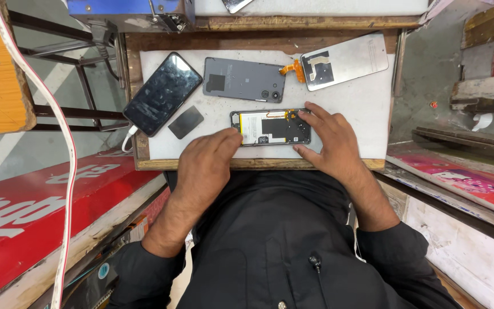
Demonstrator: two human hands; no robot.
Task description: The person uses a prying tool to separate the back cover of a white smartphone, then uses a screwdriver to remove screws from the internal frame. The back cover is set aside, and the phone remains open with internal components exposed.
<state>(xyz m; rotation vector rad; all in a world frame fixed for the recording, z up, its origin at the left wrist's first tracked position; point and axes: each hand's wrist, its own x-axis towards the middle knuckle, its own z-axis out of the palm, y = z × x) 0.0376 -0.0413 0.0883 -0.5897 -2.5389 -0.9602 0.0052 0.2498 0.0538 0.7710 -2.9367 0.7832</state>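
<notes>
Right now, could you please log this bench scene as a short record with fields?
Surface: white mat on a wooden bench.
Left hand: fingertips touch the left end of the opened phone.
Right hand: fingers spread around the opened phone's right end.
Opened phone: back off, insides showing, lying flat.
Behind it: grey back cover, detached screen with orange flex cable.
Left side: black phone with white cable plugged in, small dark plate.

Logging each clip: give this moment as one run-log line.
left hand: fingertips on opened phone with white battery | right hand: steadying its right end | nearby: grey back cover, detached screen panel
</notes>
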